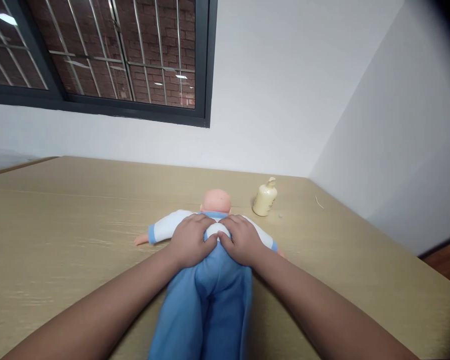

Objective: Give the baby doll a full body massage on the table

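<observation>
A baby doll point(206, 280) in blue trousers and a white top with blue cuffs lies stretched out on the table, its arms spread to both sides. Its bald head point(216, 201) points away from me and no face shows, so it appears to be face down. My left hand point(192, 239) rests flat on the left of its upper back, fingers toward the shoulder. On the right of the back lies my right hand point(242, 239), also flat and open. The thumbs point inward and almost meet over the middle of the back.
A cream pump bottle point(265, 199) stands on the wooden table point(78, 215), right of the doll's head. Beside it lies a tiny pale bit point(280, 216), and farther right a thin pale strand point(319, 202). White walls and a barred window point(127, 55) border the table's back.
</observation>
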Action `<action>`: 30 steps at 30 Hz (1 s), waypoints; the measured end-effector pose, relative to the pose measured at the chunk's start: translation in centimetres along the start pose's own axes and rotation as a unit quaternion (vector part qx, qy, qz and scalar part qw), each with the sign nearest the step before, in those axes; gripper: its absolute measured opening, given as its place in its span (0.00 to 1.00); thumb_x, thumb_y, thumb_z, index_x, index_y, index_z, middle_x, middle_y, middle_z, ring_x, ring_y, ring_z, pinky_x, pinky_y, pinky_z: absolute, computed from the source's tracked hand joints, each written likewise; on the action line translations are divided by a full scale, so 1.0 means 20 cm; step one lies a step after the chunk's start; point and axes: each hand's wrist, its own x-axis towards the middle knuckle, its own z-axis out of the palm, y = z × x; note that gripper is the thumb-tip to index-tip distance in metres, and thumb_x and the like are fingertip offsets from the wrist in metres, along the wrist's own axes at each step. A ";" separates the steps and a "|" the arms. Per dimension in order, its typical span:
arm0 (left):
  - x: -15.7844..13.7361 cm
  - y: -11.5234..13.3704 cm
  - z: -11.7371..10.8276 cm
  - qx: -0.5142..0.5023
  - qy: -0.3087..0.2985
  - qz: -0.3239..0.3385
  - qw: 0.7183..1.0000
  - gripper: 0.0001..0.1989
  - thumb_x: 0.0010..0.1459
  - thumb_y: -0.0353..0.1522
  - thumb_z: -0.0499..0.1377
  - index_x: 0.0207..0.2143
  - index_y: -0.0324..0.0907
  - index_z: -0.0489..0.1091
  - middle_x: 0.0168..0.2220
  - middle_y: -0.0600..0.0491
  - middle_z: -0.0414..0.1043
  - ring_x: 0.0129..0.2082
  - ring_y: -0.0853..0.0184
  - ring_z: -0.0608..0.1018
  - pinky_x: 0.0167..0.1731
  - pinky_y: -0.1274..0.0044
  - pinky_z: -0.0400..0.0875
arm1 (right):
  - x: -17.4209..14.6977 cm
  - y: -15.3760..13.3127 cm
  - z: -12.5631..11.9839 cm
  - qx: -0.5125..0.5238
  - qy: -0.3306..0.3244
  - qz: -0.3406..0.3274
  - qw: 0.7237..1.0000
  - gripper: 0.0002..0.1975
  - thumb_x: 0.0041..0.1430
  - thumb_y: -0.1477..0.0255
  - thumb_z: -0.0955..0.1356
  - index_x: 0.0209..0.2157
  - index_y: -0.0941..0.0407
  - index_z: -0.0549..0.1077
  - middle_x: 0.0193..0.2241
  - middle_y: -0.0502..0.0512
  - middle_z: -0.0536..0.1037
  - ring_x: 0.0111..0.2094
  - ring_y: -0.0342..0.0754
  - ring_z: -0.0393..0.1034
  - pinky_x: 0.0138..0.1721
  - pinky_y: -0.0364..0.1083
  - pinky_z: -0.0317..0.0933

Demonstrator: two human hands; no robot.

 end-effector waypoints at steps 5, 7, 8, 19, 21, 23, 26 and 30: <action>-0.03 -0.01 0.02 0.021 0.023 0.005 1.000 0.19 0.62 0.38 0.55 0.54 0.43 0.70 0.49 0.45 0.72 0.51 0.54 0.72 0.54 0.61 0.64 | -0.02 0.00 0.01 0.004 0.030 0.001 1.000 0.20 0.65 0.64 0.63 0.54 0.59 0.71 0.48 0.63 0.74 0.50 0.58 0.66 0.54 0.58 0.61; -0.04 -0.02 0.03 0.033 0.046 0.008 0.998 0.25 0.63 0.40 0.55 0.59 0.39 0.65 0.56 0.42 0.67 0.58 0.52 0.67 0.58 0.60 0.60 | -0.03 0.01 0.03 -0.001 0.048 0.003 0.999 0.25 0.65 0.63 0.63 0.59 0.61 0.66 0.53 0.67 0.71 0.55 0.60 0.63 0.57 0.60 0.59; -0.04 -0.02 0.04 0.037 0.050 0.006 0.998 0.26 0.63 0.41 0.54 0.61 0.38 0.64 0.59 0.41 0.65 0.60 0.51 0.66 0.59 0.59 0.59 | -0.04 0.01 0.03 -0.004 0.052 0.004 0.999 0.27 0.65 0.63 0.63 0.61 0.61 0.64 0.55 0.68 0.70 0.57 0.60 0.62 0.59 0.60 0.57; 0.02 -0.05 -0.03 -0.014 -0.017 -0.008 1.000 0.13 0.62 0.40 0.56 0.43 0.46 0.75 0.40 0.50 0.76 0.43 0.57 0.76 0.46 0.67 0.68 | 0.01 0.00 -0.02 0.025 -0.021 0.031 0.999 0.13 0.63 0.62 0.65 0.44 0.55 0.74 0.39 0.57 0.78 0.42 0.54 0.71 0.47 0.54 0.65; 0.02 -0.06 -0.02 -0.008 -0.005 -0.011 1.000 0.14 0.63 0.40 0.56 0.46 0.45 0.74 0.43 0.49 0.75 0.45 0.56 0.75 0.48 0.65 0.67 | -0.01 0.01 -0.01 0.026 0.001 0.032 0.999 0.16 0.63 0.63 0.66 0.48 0.56 0.73 0.44 0.59 0.77 0.47 0.55 0.71 0.50 0.55 0.64; 0.00 -0.07 0.00 0.002 0.016 -0.016 1.000 0.19 0.63 0.42 0.55 0.53 0.43 0.70 0.49 0.46 0.73 0.50 0.54 0.73 0.52 0.62 0.65 | -0.02 0.01 0.01 0.026 0.031 0.039 0.998 0.22 0.62 0.62 0.66 0.54 0.57 0.70 0.51 0.62 0.75 0.53 0.58 0.67 0.56 0.58 0.61; -0.01 -0.08 0.03 0.012 0.039 -0.027 0.999 0.26 0.63 0.43 0.54 0.59 0.38 0.64 0.55 0.41 0.67 0.57 0.51 0.68 0.57 0.60 0.61 | -0.04 0.01 0.02 0.027 0.047 0.056 0.997 0.28 0.62 0.60 0.66 0.59 0.59 0.66 0.57 0.66 0.70 0.59 0.60 0.63 0.60 0.59 0.58; -0.01 -0.08 0.03 0.006 0.022 -0.032 0.999 0.25 0.63 0.43 0.55 0.58 0.38 0.65 0.54 0.42 0.68 0.56 0.52 0.70 0.56 0.61 0.64 | -0.03 0.00 0.01 0.032 0.018 0.065 0.997 0.26 0.63 0.60 0.65 0.59 0.57 0.67 0.55 0.64 0.71 0.57 0.59 0.65 0.58 0.59 0.60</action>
